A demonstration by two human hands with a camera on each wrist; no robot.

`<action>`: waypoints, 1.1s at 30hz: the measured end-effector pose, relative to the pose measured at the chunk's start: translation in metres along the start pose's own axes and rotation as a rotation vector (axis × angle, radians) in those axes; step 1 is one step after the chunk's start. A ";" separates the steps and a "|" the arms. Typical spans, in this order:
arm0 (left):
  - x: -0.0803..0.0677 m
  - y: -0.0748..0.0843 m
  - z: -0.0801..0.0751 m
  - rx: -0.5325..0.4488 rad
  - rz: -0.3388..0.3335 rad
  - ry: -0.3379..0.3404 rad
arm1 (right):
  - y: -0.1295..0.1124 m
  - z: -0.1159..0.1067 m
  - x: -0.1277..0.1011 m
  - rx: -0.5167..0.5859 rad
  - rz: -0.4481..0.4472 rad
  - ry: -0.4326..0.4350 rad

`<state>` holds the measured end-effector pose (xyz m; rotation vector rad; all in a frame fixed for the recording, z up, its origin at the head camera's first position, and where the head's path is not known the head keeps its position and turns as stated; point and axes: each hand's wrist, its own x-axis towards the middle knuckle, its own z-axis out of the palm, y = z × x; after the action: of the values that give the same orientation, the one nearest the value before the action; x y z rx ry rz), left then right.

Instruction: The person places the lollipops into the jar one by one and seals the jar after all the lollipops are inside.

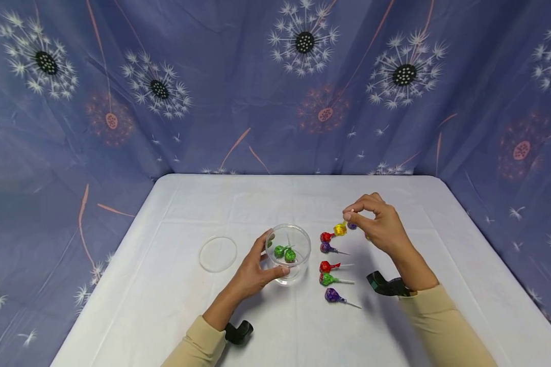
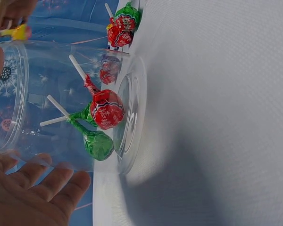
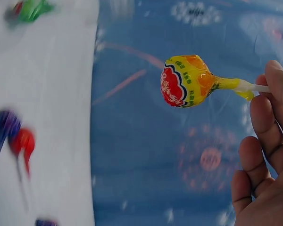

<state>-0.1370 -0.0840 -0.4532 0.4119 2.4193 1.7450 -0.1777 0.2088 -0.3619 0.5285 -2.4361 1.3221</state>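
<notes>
My left hand (image 1: 252,275) grips a clear plastic jar (image 1: 303,242) on the table, thumb on its near side. Two green lollipops (image 1: 290,255) lie inside; the left wrist view also shows a red lollipop (image 2: 107,109) among them, sticks pointing to the mouth. To the right of the jar, my right hand (image 1: 383,227) is raised and pinches a yellow lollipop (image 3: 186,81) by its white stick between thumb and forefinger, its wrapped head hanging down. Under and beside that hand lie a red lollipop (image 1: 326,237) and a purple lollipop (image 1: 351,226), the latter partly hidden.
A rough column of lollipops runs down the jar's right side: a purple one (image 1: 327,247), a red one (image 1: 327,266), a green one (image 1: 326,279) and another purple one (image 1: 332,295). Left of the jar lies a clear round lid (image 1: 218,254). Patterned blue curtains (image 1: 239,102) surround the white table (image 1: 188,204).
</notes>
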 end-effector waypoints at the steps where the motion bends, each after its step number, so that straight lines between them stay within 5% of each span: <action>1: -0.001 0.004 -0.001 -0.001 -0.002 -0.002 | -0.004 0.004 0.002 0.022 -0.028 -0.009; 7: -0.011 0.033 -0.006 -0.005 -0.012 -0.014 | -0.025 0.031 0.011 0.085 -0.144 -0.074; 14: -0.011 0.035 -0.008 -0.020 -0.013 -0.035 | -0.032 0.066 0.015 0.116 -0.193 -0.158; 23: -0.010 0.034 -0.009 -0.025 -0.010 -0.064 | -0.025 0.102 0.015 -0.078 -0.247 -0.263; 33: -0.010 0.034 -0.010 -0.029 -0.021 -0.073 | -0.023 0.114 0.012 -0.236 -0.254 -0.311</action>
<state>-0.1251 -0.0861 -0.4186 0.4375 2.3373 1.7229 -0.1890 0.0984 -0.3992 1.0023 -2.6099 0.8907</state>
